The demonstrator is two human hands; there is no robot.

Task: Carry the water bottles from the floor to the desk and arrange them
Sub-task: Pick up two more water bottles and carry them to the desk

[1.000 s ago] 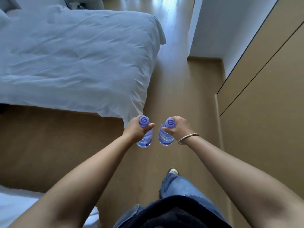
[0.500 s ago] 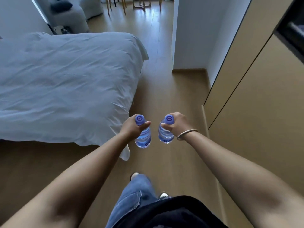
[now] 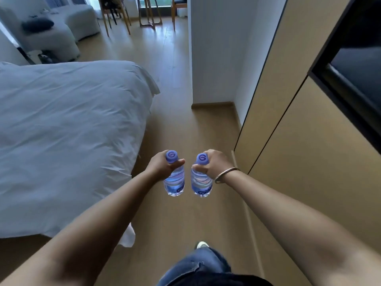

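- Your left hand [image 3: 162,167] is wrapped around the neck of one water bottle [image 3: 174,181], with your thumb lying across the front just under the purple cap.
- Your right hand [image 3: 214,164] grips the neck of the other water bottle [image 3: 201,183] the same way.
- Both bottles hang straight down in the air in front of you. They are just beside each other but not touching.
- So the picking-up part looks done for these two. They are off the wooden floor [image 3: 171,124] and in your hands.
- The carrying part is in the middle. You are standing in the walkway between the bed [image 3: 68,131] on your left and the wooden cupboard doors [image 3: 305,145] on your right.
- The surface where the bottles must go is hard to pick out. Wooden chair legs [image 3: 115,19] show far ahead, so it may be over there, but you cannot be sure.
- What is left: walk on, set both bottles down and line them up neatly.
- No other bottles show on the floor here, so you cannot tell if more are waiting.
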